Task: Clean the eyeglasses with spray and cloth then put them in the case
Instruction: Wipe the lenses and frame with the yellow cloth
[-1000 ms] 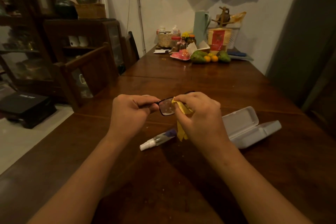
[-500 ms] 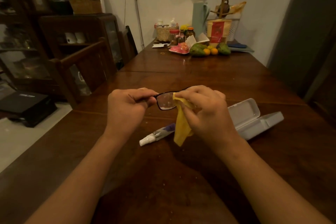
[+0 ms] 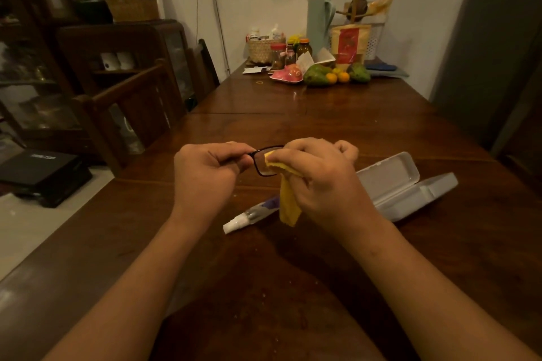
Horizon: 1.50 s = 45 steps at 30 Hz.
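- The black-framed eyeglasses point(image 3: 262, 165) are held in the air between both hands, above the near-middle of the wooden surface point(image 3: 293, 126). One lens shows in the gap between the hands. The rest of the frame is hidden behind the right hand.
- The yellow cloth point(image 3: 289, 202) is folded over the right part of that lens, and its loose tail hangs down towards the surface.
- Step in hand, as judged: wiping the lens, with casing not yet begun.
- To do it well, sandwich the lens between cloth layers and rub lightly from centre to rim. Bare fingertips should stay off the glass. The frame should be braced close to the lens being wiped so the bridge is not twisted. The hidden lens needs the same treatment.
- Left hand point(image 3: 205, 173): back of the hand up, grip closed on the frame's left end, thumb and forefinger pinching at the rim corner.
- Right hand point(image 3: 319, 182): grip narrow, pinching the cloth onto the lens. The little finger is curled clear.
- The spray bottle point(image 3: 249, 215) lies on its side on the surface below the hands, white nozzle towards the person.
- The pale case point(image 3: 404, 187) lies open on the surface, just right of the right hand.
- Fruit point(image 3: 318, 75) and jars sit at the far end, well apart.
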Each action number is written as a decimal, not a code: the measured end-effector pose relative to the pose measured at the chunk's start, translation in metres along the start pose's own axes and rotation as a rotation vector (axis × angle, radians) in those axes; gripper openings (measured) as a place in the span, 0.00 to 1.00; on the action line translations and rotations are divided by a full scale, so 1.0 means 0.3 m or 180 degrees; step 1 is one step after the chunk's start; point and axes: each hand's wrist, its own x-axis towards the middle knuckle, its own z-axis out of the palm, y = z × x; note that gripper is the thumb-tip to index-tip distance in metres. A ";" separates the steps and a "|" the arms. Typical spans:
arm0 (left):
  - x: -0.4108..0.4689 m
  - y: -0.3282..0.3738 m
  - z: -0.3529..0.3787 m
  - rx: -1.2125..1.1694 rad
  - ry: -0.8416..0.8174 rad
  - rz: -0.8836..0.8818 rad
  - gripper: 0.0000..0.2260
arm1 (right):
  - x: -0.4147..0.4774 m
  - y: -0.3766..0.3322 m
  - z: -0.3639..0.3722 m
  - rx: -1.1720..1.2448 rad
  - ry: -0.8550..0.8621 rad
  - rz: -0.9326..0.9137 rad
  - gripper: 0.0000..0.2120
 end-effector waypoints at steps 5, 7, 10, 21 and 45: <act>-0.004 0.002 0.008 -0.0120 0.0090 -0.0119 0.12 | 0.002 -0.016 0.017 0.0005 -0.0003 -0.0208 0.16; -0.006 0.005 0.005 -0.0117 0.0133 -0.0131 0.14 | 0.001 -0.012 0.017 0.0050 -0.0109 -0.0339 0.17; -0.005 0.006 -0.001 -0.0030 0.0187 -0.0104 0.15 | -0.002 0.014 0.001 -0.0124 -0.0175 -0.0465 0.16; -0.004 0.006 0.001 -0.0098 0.0313 -0.0073 0.14 | -0.013 0.023 -0.013 -0.0157 0.0024 -0.0665 0.14; -0.015 0.014 0.005 -0.0002 0.0215 0.0124 0.16 | -0.012 0.058 -0.015 0.0037 0.0236 -0.0113 0.12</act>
